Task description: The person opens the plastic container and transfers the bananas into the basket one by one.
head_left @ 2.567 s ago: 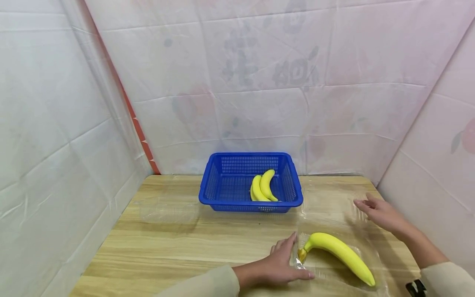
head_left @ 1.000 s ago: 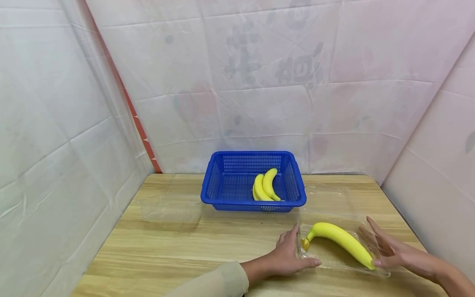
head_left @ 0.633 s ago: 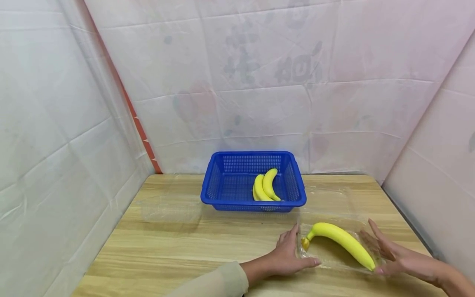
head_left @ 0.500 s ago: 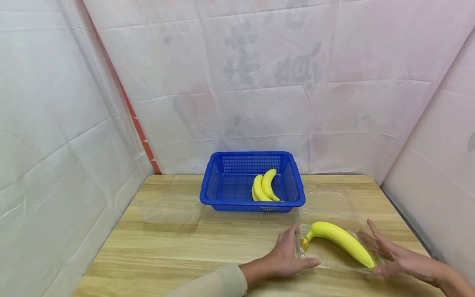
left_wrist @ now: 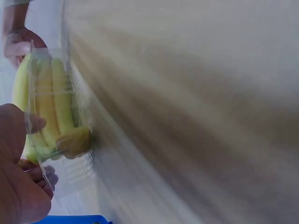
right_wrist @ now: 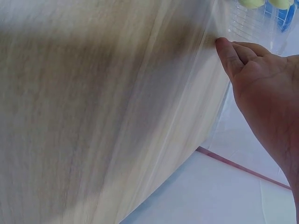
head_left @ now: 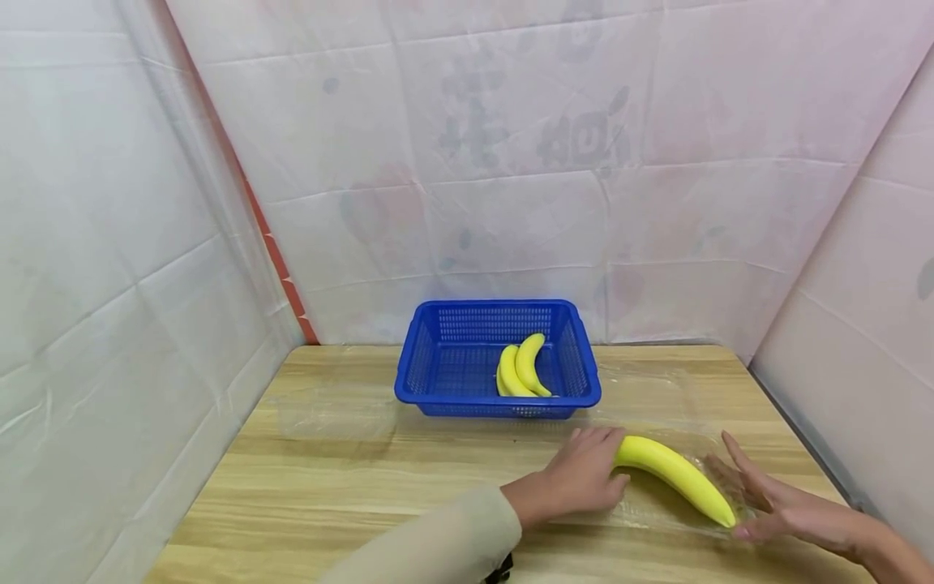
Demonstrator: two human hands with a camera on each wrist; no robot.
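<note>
A clear plastic box (head_left: 645,521) sits at the right front of the table, with a yellow banana (head_left: 679,478) lying slantwise in it. Over the banana's stem end, my left hand (head_left: 580,474) grips with thumb and fingers either side and hides the stem. My right hand (head_left: 781,507) holds the box's right end, thumb at the near corner and fingers behind. In the left wrist view, several yellow banana shapes (left_wrist: 60,93) show through the box wall; some may be reflections. A brown stem tip (left_wrist: 74,142) lies near my left fingers.
A blue mesh basket (head_left: 496,403) holding several bananas (head_left: 511,373) stands at the back middle. Another clear container (head_left: 336,415) is at the left, and clear plastic (head_left: 645,397) lies behind the box. White sheets (head_left: 467,227) enclose the table (head_left: 409,503).
Earlier the box slid slightly away from me as my right hand came to its right end. Since half a second ago, my left hand has moved from the box's left side onto the banana's stem end.
</note>
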